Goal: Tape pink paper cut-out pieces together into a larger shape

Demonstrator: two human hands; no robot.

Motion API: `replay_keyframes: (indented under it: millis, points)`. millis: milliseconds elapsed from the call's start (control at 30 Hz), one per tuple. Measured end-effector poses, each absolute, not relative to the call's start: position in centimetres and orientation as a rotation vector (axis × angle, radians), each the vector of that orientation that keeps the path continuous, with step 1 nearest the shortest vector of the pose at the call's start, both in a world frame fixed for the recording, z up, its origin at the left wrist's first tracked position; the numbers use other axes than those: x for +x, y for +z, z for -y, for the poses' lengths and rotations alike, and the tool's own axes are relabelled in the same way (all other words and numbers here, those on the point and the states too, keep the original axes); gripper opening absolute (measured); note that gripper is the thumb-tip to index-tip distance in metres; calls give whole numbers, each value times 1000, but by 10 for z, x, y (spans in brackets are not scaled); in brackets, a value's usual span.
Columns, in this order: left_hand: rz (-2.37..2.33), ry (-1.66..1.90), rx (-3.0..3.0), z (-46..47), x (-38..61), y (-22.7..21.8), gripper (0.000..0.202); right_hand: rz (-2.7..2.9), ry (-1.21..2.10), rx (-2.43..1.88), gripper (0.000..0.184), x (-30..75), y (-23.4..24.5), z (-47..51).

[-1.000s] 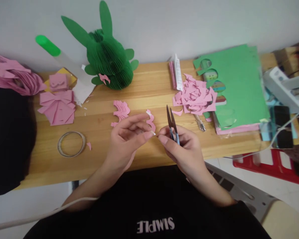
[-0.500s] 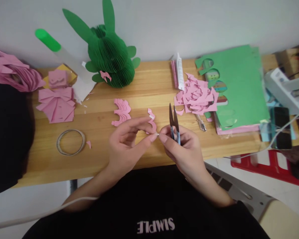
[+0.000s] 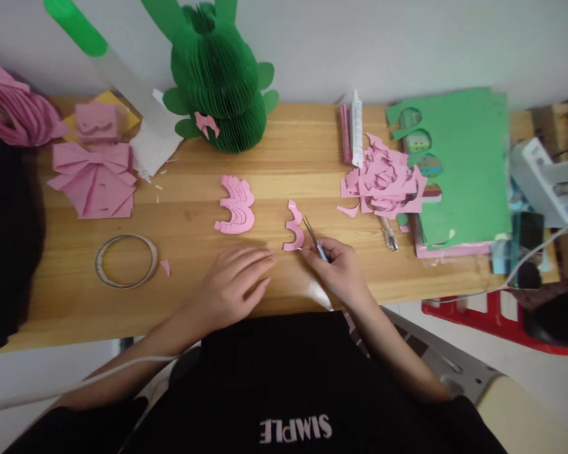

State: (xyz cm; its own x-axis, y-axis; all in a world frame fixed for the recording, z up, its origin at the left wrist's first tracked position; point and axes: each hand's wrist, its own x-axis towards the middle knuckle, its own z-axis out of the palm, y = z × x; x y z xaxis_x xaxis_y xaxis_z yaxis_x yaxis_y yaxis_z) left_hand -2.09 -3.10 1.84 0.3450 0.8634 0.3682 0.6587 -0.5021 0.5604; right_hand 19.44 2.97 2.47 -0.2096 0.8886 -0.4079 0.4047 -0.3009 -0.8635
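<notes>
My right hand is closed around a pair of scissors with a blue handle, its narrow dark blades pointing away from me. A tiny white bit shows at the tips of its thumb and forefinger, at the lower end of a pink scalloped paper strip on the table. My left hand rests low over the table with its fingers stretched out and nothing visible in it. Beyond it lies a stack of pink scalloped cutouts.
A tape roll and a pink scrap lie to the left, below folded pink bows. A green honeycomb paper figure stands behind. Pink offcuts, a glue tube and green sheets are at right.
My hands have moved apart: the left has drawn back to the left and down with its fingers flattened. The right has lowered to the table, scissors tilted left. The view has shifted slightly.
</notes>
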Motion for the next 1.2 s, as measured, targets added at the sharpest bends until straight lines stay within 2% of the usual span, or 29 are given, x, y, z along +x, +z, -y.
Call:
replay_keyframes:
  millis: [133,367,567,1033,1200]
  points:
    - [-1179,768,2430,20,-22,18,28,1549,1469,-1666,24,190,24,-40]
    - [-1140,518,2593,-3,-17,15,38,1670,1454,-1677,17,182,28,-65]
    - [-1114,560,2626,-9,-16,6,51,1747,1487,-1701,17,179,28,-73]
    - [-1132,572,2716,-7,-13,2,50,1889,1418,-1747,13,178,31,-79]
    - [-1121,562,2751,-8,-12,2,48,1961,1376,-1765,19,177,32,-81]
